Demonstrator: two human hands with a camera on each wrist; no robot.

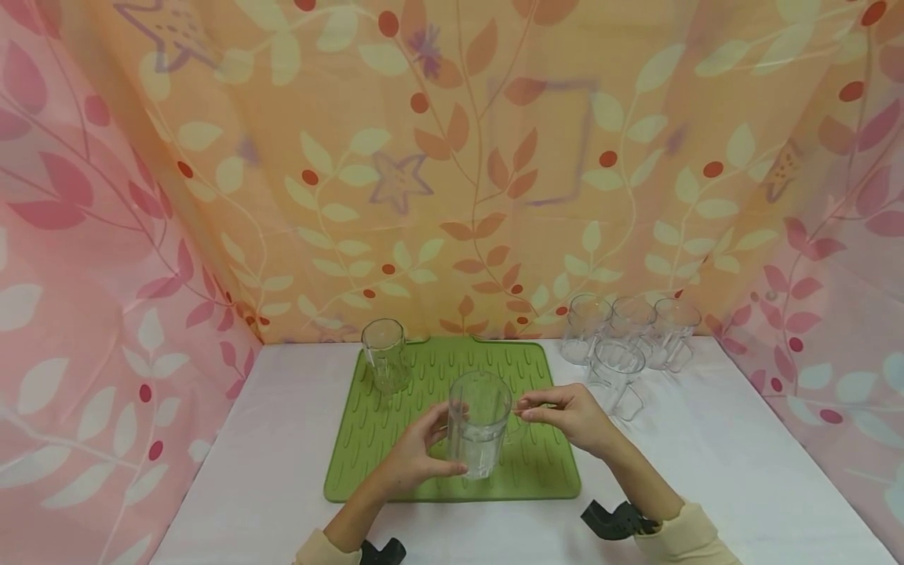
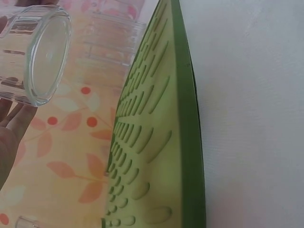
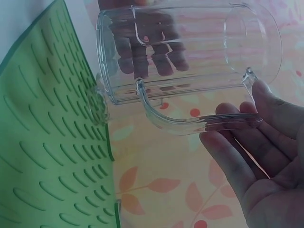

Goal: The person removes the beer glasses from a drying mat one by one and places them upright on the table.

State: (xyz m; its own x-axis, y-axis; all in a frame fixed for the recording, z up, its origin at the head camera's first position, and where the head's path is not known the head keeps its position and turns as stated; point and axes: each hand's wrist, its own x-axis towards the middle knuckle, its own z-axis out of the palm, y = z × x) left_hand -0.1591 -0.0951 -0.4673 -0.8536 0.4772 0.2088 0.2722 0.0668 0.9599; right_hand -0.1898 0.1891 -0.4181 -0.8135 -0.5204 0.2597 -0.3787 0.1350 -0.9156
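Between the two hands a clear glass mug [image 1: 480, 439] is held upright above the green drying mat [image 1: 441, 359]. The left hand [image 1: 415, 453] grips the mug's body from the left, thumb in front and fingers behind. In the right wrist view those fingers show through the glass. The right hand [image 1: 570, 417] pinches the mug's handle [image 3: 183, 124] between thumb and fingers. The mug's thick base [image 2: 50, 54] is seen apart from the mat in the left wrist view. A second glass mug [image 1: 385, 359] stands upright on the mat's far left corner.
Several more glass mugs [image 1: 617, 361] stand grouped on the white table [image 1: 706, 455] at the back right, beyond the right hand. A patterned orange cloth [image 1: 466, 196] hangs behind the table, with pink cloth at both sides.
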